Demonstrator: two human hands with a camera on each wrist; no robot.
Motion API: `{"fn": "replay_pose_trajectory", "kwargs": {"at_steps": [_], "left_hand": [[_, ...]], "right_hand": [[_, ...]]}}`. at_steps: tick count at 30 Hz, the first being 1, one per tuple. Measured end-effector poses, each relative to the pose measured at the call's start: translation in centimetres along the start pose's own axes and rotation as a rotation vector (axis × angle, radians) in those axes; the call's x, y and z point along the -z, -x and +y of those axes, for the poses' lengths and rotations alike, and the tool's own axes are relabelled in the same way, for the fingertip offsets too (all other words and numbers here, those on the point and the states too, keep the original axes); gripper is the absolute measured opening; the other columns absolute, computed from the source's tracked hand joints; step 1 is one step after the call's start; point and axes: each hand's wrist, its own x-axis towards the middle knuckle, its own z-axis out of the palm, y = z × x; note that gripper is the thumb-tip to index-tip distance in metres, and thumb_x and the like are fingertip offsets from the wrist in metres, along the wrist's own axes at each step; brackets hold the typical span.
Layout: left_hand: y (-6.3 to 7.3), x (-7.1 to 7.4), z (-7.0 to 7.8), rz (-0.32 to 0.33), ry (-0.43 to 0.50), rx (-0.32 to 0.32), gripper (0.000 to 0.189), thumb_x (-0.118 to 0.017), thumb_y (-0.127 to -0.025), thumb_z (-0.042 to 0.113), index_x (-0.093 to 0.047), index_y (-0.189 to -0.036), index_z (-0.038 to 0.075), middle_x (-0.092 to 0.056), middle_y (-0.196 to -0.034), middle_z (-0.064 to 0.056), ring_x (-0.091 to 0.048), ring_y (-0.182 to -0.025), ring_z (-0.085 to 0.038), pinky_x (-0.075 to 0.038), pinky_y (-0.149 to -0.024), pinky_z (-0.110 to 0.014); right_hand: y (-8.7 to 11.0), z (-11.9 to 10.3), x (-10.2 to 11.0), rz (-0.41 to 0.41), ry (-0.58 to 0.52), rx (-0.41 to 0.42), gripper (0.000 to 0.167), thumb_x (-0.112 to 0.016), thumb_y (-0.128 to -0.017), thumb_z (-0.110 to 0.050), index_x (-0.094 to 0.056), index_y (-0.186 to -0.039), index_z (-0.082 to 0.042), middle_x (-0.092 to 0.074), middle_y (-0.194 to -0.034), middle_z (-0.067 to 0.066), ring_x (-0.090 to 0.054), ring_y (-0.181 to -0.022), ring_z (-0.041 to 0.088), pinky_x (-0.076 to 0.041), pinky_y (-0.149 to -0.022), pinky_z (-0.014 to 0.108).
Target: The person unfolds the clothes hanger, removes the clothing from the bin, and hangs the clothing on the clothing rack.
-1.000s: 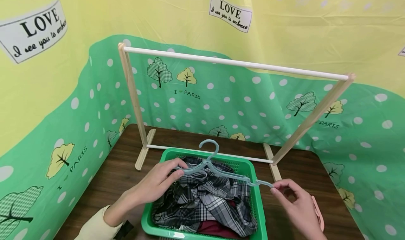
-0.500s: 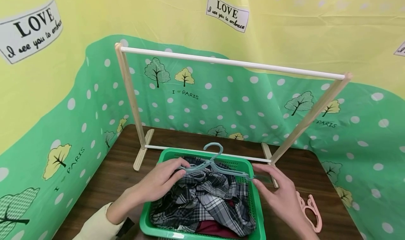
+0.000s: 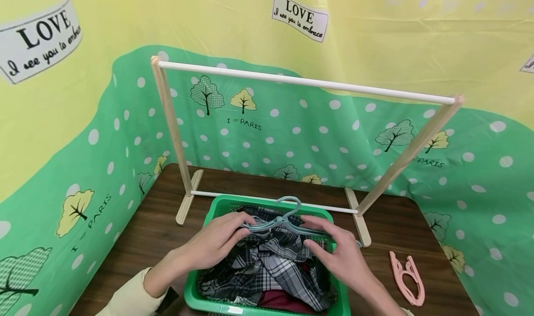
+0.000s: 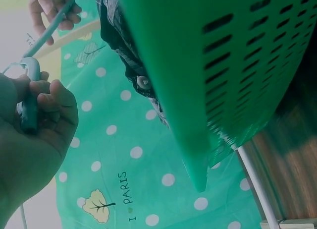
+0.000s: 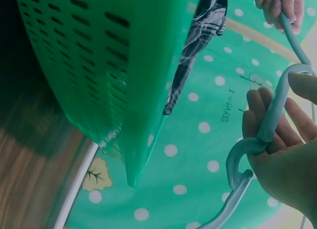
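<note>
A light blue plastic clothes hanger is held over a green basket of plaid clothes, its hook upward. My left hand grips the left arm of it, thumb and fingers closed round the end in the left wrist view. Along the right arm my right hand is spread, thumb and fingers apart with the hanger passing between them. In the right wrist view, the hanger lies across the fingers of the right hand, and a bent outer section extends beyond the palm.
A wooden rack with a white top rail stands behind the basket on the dark wooden table. A pink folding hanger lies on the table at the right. A patterned curtain hangs behind.
My right hand has slid inward from the hanger's right tip along its arm, its pinch now loosened. The hanger has shifted slightly right and down; the left hand keeps its grip.
</note>
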Motion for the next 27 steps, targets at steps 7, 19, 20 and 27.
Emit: {"fn": "replay_pose_trajectory", "kwargs": {"at_steps": [7, 19, 20, 27], "left_hand": [[0.14, -0.19, 0.23, -0.001, 0.0, -0.009, 0.027, -0.05, -0.122, 0.019, -0.069, -0.14, 0.014, -0.077, -0.138, -0.003, -0.074, -0.127, -0.021, -0.062, -0.106, -0.044], [-0.13, -0.43, 0.34, 0.259, -0.075, -0.037, 0.013, -0.084, -0.103, 0.015, -0.086, -0.114, 0.022, -0.075, -0.112, 0.008, -0.071, -0.104, -0.009, -0.061, -0.085, -0.031], [-0.15, -0.49, 0.34, 0.283, -0.079, -0.038, 0.013, -0.085, -0.101, 0.014, -0.087, -0.111, 0.022, -0.075, -0.11, 0.008, -0.071, -0.102, -0.009, -0.06, -0.084, -0.03], [-0.28, -0.71, 0.62, 0.384, 0.02, -0.005, 0.012, -0.087, -0.098, 0.01, -0.09, -0.106, 0.018, -0.073, -0.106, 0.006, -0.064, -0.091, -0.008, -0.056, -0.078, -0.028]], "right_hand": [[-0.01, -0.08, -0.22, 0.027, 0.005, -0.016, 0.047, -0.085, -0.098, -0.002, -0.077, -0.141, -0.019, -0.084, -0.108, -0.011, -0.078, -0.1, 0.003, -0.066, -0.087, 0.032], [0.3, -0.3, -0.29, 0.054, 0.015, -0.058, 0.045, -0.088, -0.094, 0.002, -0.08, -0.134, -0.015, -0.085, -0.103, -0.01, -0.077, -0.094, 0.002, -0.065, -0.081, 0.03], [0.33, -0.29, -0.3, 0.055, 0.015, -0.059, 0.045, -0.088, -0.093, 0.002, -0.08, -0.134, -0.015, -0.085, -0.103, -0.01, -0.077, -0.094, 0.002, -0.065, -0.08, 0.03], [0.56, -0.21, -0.33, 0.079, 0.006, -0.061, 0.045, -0.089, -0.093, 0.002, -0.081, -0.132, -0.018, -0.086, -0.102, -0.009, -0.078, -0.094, 0.0, -0.064, -0.079, 0.028]]}}
